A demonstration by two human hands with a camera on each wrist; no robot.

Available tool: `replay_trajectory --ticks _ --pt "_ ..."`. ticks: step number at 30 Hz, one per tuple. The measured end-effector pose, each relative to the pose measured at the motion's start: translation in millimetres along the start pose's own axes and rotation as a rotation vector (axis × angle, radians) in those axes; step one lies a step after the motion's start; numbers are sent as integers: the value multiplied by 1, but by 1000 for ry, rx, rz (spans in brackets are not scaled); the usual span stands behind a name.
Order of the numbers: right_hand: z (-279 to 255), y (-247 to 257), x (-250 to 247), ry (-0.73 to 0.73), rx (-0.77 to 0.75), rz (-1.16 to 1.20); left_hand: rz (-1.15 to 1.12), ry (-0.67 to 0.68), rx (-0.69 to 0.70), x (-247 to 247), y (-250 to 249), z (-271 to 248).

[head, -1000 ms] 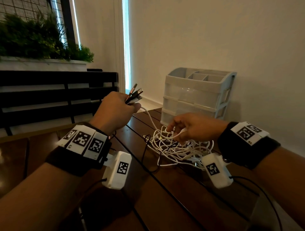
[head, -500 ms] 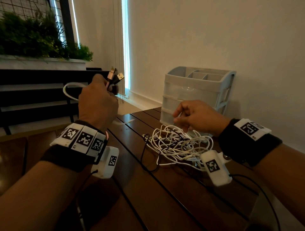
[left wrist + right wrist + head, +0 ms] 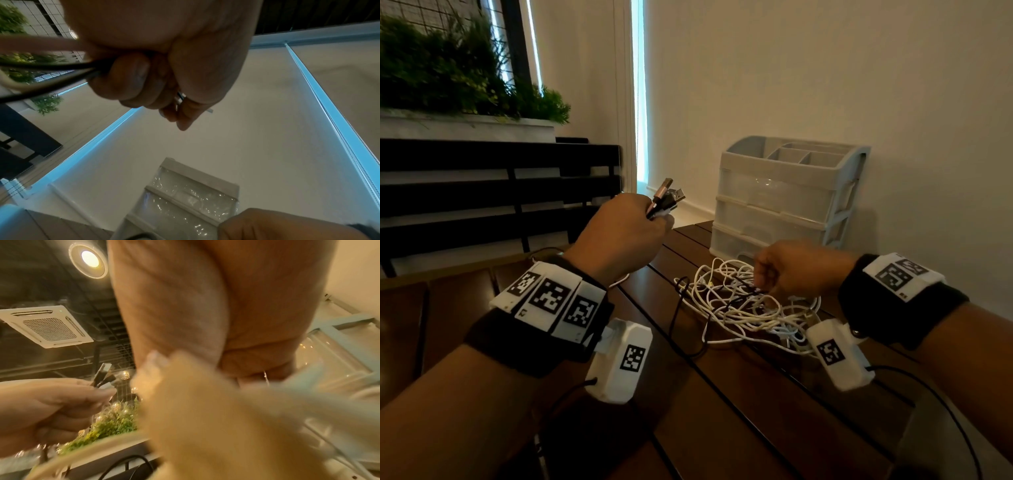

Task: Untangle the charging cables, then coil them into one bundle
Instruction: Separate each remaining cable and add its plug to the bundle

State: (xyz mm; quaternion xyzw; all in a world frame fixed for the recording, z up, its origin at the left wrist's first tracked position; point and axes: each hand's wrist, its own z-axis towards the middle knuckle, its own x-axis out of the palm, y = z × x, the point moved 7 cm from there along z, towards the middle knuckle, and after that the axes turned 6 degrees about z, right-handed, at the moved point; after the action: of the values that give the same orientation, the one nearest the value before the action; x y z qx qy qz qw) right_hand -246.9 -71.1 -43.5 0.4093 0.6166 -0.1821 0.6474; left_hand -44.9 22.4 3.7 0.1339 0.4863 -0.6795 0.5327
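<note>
left hand: raised above the wooden surface, fingers clenched round a cluster of USB plug ends | right hand: fingers curled, pinching strands atop the tangled charging cables | tangle: white and black, on the surface, just before the plastic drawer organizer

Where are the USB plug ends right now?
In the head view the USB plug ends stick up out of the left hand, raised above the table's left part, left of the drawer organizer and clear of the cable tangle.
</note>
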Motion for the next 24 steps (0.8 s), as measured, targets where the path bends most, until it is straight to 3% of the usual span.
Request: replay_trajectory --ticks 3,7,12,15,18,20,22,24 --pt "-7 3 -6 -98 -64 -48 8 10 4 2 -2 -1" --pt "-22 3 19 196 -51 -144 27 32 9 4 -3 -2" --pt "-18 -5 22 200 -39 -153 34 24 16 3 -6 -3" --pt "-20 -13 26 277 64 187 45 25 24 3 -8 -4" --pt "-24 -22 23 220 177 607 68 22 25 3 -8 -4" --pt "-25 -29 21 211 228 701 77 25 27 3 -10 -5" --pt "-22 -32 20 214 207 525 78 36 27 4 -11 -6" --pt "-17 -29 18 215 91 77 82 43 31 4 -11 -6"
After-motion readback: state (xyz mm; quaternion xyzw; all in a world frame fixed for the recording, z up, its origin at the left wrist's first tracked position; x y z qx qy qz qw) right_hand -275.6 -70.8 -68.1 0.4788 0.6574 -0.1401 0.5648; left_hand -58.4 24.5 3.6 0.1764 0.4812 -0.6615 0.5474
